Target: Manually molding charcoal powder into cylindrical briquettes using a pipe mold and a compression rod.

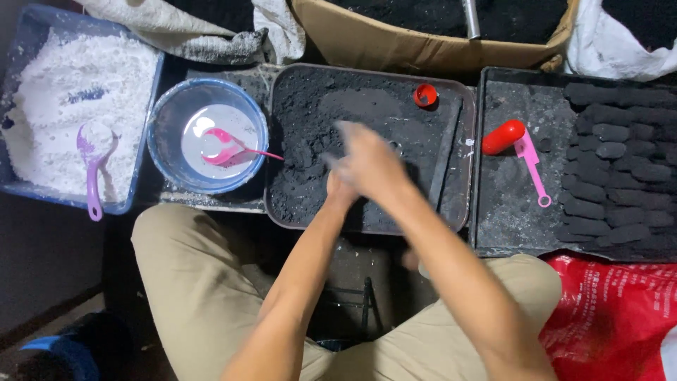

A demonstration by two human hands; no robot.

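While our right hand (370, 164) blurs over our left hand (340, 189) above the dark metal tray of black powder (310, 113), finger state unreadable; whatever we press between the palms is hidden. Risk: powder could spill past the tray edge onto our lap.

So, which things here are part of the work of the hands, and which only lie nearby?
In use:
- right hand, blurred, over the left hand
- tray of black powder

Lying about:
- blue bowl with pink spoon
- purple scoop in white powder
- red cylinder
- black briquettes
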